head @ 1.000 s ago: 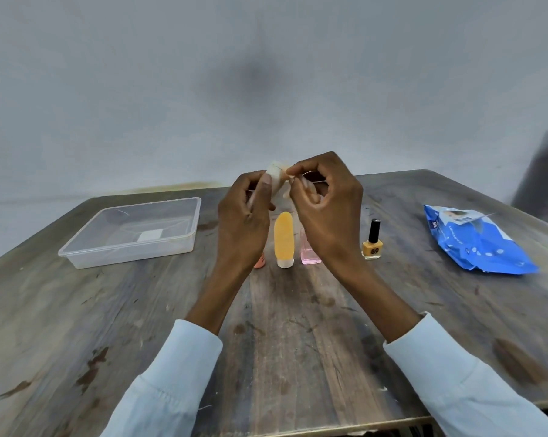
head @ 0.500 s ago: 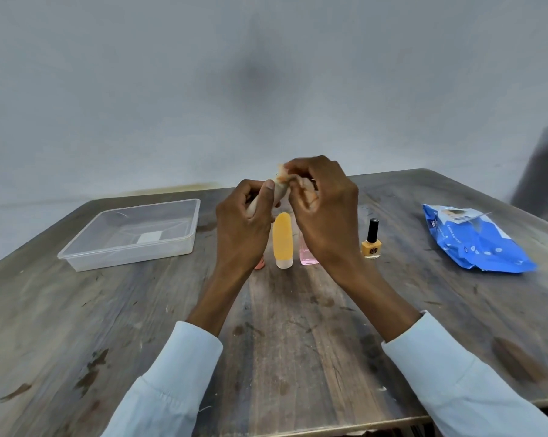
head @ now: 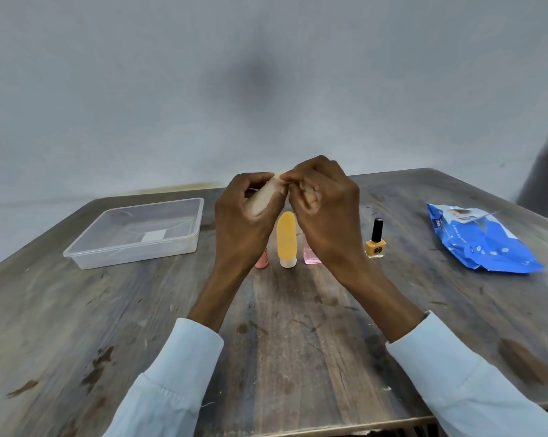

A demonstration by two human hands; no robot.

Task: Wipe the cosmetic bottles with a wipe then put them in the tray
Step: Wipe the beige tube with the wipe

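My left hand grips a small beige bottle raised above the table. My right hand pinches at the bottle's top end; a wipe in its curled fingers is mostly hidden. Below the hands stand a yellow tube on its white cap, a coral bottle and a pink bottle, both partly hidden by my hands. A yellow nail polish bottle with a black cap stands to the right. The clear plastic tray lies at the left.
A blue pack of wipes lies at the right of the worn wooden table. A grey wall rises behind the table. A dark blurred shape sits at the far right edge.
My hands have drawn closer together around the beige bottle, and my right fingers have shifted over its top end. The bottles on the table have not moved.
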